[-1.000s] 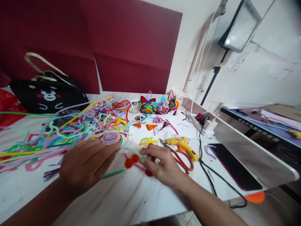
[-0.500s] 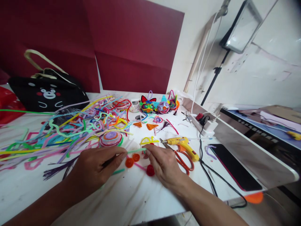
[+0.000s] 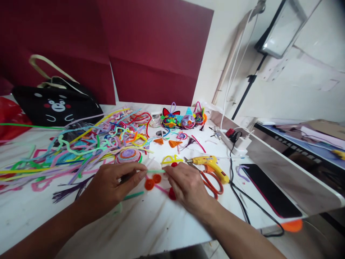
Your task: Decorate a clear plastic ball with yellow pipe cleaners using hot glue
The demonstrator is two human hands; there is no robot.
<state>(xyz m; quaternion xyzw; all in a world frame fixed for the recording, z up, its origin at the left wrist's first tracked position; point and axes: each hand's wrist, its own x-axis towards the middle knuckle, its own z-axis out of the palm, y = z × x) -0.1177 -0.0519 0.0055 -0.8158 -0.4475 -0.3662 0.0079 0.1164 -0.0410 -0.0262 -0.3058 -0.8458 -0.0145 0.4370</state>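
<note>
Between my two hands a short light-green pipe cleaner point(image 3: 155, 171) is stretched roughly level above the table. My left hand point(image 3: 111, 185) pinches one end between thumb and fingers. At the other end the fingers of my right hand point(image 3: 187, 185) are closed on it. Just below lie two orange coiled discs point(image 3: 149, 184), a pink pipe cleaner point(image 3: 161, 189) and a red pompom-like piece point(image 3: 171, 194), partly covered by my right hand. A darker green pipe cleaner piece point(image 3: 134, 195) lies beside my left hand. Behind the hands sits a ball wrapped in coloured pipe cleaners point(image 3: 128, 155).
Orange-handled scissors point(image 3: 212, 185) and a yellow glue gun point(image 3: 210, 163) lie right of my hands. A phone point(image 3: 269, 190), black cables point(image 3: 239, 201) and a power strip point(image 3: 233, 142) are farther right. Tangled pipe cleaners point(image 3: 88, 144) cover the left. Decorated balls point(image 3: 188, 121) stand at the back.
The light-green pipe cleaner is now more level between my hands, and my left hand has shifted slightly right and up. The whole view has moved a little. Both hands keep their grip.
</note>
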